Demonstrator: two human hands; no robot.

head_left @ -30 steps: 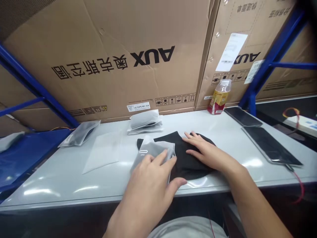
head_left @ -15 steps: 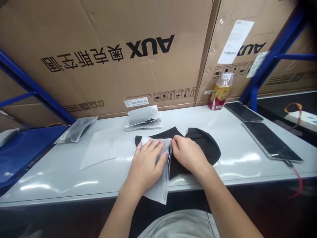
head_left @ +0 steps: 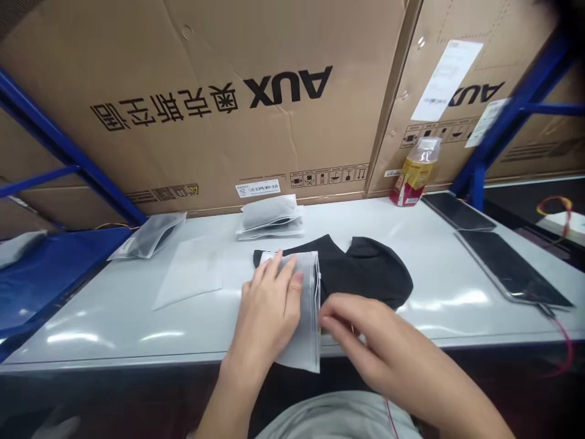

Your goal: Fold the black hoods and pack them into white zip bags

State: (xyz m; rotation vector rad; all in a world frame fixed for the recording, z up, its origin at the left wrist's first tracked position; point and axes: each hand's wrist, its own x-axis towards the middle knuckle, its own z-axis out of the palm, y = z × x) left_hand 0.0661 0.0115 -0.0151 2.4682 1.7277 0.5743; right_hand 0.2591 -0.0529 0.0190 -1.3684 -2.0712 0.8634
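The left hand lies open and flat, fingers together, pressing down on a frosted bag that sits on the table over one end of a black cloth. The right hand is loosely curled, a narrow grip holding nothing visible, hovering at the bag's 3 o'clock, just beside its edge.

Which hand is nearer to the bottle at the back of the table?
The right hand is nearer, in front of the bottle and slightly to its left. The left hand is farther left, pressing on a bag.
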